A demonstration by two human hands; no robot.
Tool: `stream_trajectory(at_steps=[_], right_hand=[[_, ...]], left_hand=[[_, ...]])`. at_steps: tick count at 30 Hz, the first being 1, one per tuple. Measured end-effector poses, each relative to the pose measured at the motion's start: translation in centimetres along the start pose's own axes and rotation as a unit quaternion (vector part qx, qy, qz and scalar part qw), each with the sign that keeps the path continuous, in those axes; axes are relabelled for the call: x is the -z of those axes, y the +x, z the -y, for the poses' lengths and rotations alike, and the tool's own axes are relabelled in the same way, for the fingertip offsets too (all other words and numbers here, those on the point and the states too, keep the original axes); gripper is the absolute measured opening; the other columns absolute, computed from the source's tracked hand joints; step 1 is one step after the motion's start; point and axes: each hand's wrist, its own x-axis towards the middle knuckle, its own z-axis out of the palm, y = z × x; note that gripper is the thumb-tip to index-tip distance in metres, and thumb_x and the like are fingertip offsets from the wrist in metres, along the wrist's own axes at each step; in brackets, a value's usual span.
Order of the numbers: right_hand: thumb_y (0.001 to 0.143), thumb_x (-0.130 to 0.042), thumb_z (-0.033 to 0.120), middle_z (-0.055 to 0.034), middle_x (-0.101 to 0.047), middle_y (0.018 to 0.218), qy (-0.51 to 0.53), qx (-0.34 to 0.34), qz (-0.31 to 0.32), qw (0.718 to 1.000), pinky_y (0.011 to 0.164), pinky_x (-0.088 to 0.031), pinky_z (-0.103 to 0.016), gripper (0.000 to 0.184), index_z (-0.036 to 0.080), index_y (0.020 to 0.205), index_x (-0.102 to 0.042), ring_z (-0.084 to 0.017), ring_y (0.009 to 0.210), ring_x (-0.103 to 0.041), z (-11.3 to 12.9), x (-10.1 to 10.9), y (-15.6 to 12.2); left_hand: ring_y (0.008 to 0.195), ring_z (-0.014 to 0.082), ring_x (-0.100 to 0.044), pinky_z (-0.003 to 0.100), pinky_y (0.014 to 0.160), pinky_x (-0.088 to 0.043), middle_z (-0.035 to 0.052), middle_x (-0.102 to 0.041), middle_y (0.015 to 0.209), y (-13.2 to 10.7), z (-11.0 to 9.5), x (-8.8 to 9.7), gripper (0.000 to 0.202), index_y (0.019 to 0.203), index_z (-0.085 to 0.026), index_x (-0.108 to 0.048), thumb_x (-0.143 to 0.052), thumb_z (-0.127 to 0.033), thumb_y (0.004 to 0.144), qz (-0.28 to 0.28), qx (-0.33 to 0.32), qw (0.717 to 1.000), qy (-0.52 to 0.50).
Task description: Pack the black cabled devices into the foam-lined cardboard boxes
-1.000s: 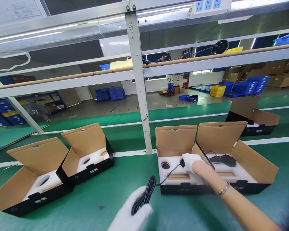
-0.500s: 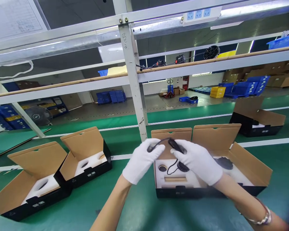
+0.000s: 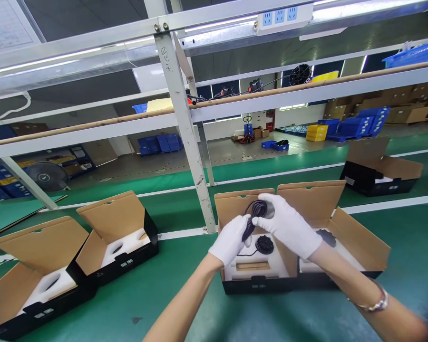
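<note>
I have my left hand [image 3: 230, 240] and right hand [image 3: 288, 223] both clamped on the coiled black cable [image 3: 254, 213] above the near open box [image 3: 251, 256], and I judge a loosened coil could drag the round puck [image 3: 264, 244] off its foam insert [image 3: 249, 268]

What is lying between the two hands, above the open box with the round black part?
In the head view, a coiled black cable spans between the left hand and the right hand, both gripping it over the box and its round black part.
</note>
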Motion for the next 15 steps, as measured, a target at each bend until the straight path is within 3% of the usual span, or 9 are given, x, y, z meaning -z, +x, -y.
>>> stream_trajectory(at_steps=[2, 3, 5, 6, 8, 12, 15], right_hand=[[0.076, -0.083, 0.029, -0.0139, -0.059, 0.134, -0.162, 0.127, -0.003, 0.979, 0.091, -0.049, -0.040, 0.075, 0.018, 0.141, -0.048, -0.029, 0.107, -0.062, 0.4, 0.9, 0.2], [0.075, -0.085, 0.030, -0.0138, -0.061, 0.130, -0.235, 0.184, 0.029, 0.954, 0.087, -0.049, -0.041, 0.073, 0.019, 0.139, -0.051, -0.031, 0.103, -0.061, 0.8, 1.3, 0.2], [0.081, -0.081, 0.033, -0.0105, -0.068, 0.107, -0.333, 0.235, 0.119, 0.905, 0.076, -0.047, -0.038, 0.048, 0.018, 0.123, -0.063, -0.030, 0.092, -0.062, 1.6, 1.8, 0.2], [0.085, -0.078, 0.034, -0.0088, -0.068, 0.096, -0.356, 0.226, 0.151, 0.894, 0.073, -0.045, -0.036, 0.033, 0.018, 0.112, -0.067, -0.029, 0.088, -0.062, 1.9, 1.7, 0.1], [0.091, -0.071, 0.034, -0.0079, -0.067, 0.087, -0.365, 0.163, 0.173, 0.900, 0.070, -0.043, -0.033, 0.018, 0.019, 0.100, -0.070, -0.027, 0.088, -0.063, 2.2, 0.8, -0.2], [0.095, -0.059, 0.056, -0.0088, -0.070, 0.092, -0.256, -0.014, 0.173, 0.951, 0.069, -0.043, -0.032, 0.034, 0.024, 0.101, -0.070, -0.028, 0.090, -0.067, 1.0, -3.1, -0.9], [0.091, -0.061, 0.061, -0.0108, -0.072, 0.093, -0.103, -0.119, 0.202, 0.967, 0.074, -0.043, -0.035, 0.041, 0.021, 0.099, -0.068, -0.032, 0.095, -0.067, -0.7, -6.6, -1.4]], left_hand=[[0.072, 0.0165, -0.051, 0.039, 0.084, -0.049, 0.0016, -0.055, 0.081, 0.3, 0.0, 1.3, 0.026, 0.107, -0.016, -0.058, -0.034, -0.023, 0.099, 0.040, -0.018, 0.999, 0.029], [0.074, 0.0173, -0.050, 0.039, 0.085, -0.048, 0.0024, -0.055, 0.085, 0.6, 0.0, 1.9, 0.024, 0.107, -0.017, -0.059, -0.038, -0.019, 0.095, 0.061, -0.027, 0.997, 0.041], [0.078, 0.0186, -0.050, 0.038, 0.087, -0.048, 0.0033, -0.057, 0.092, 1.0, -0.1, 3.0, 0.025, 0.107, -0.019, -0.062, -0.044, -0.018, 0.089, 0.096, -0.037, 0.993, 0.052], [0.081, 0.0191, -0.051, 0.038, 0.089, -0.047, 0.0033, -0.058, 0.095, 1.2, -0.1, 3.3, 0.025, 0.106, -0.021, -0.063, -0.045, -0.019, 0.089, 0.105, -0.036, 0.992, 0.051], [0.094, 0.0205, -0.056, 0.035, 0.095, -0.047, 0.0031, -0.060, 0.107, 1.4, -0.2, 3.6, 0.026, 0.109, -0.024, -0.064, -0.044, -0.025, 0.092, 0.100, -0.017, 0.994, 0.034], [0.124, 0.0181, -0.054, 0.026, 0.106, -0.045, 0.0026, -0.056, 0.136, 1.3, 0.1, 3.1, 0.036, 0.126, -0.025, -0.056, -0.039, -0.041, 0.098, 0.042, 0.073, 0.996, -0.021], [0.123, 0.0160, -0.058, 0.026, 0.105, -0.048, 0.0053, -0.058, 0.136, 1.1, 0.8, 3.0, 0.044, 0.130, -0.021, -0.054, -0.031, -0.046, 0.102, 0.025, 0.118, 0.993, -0.019]])
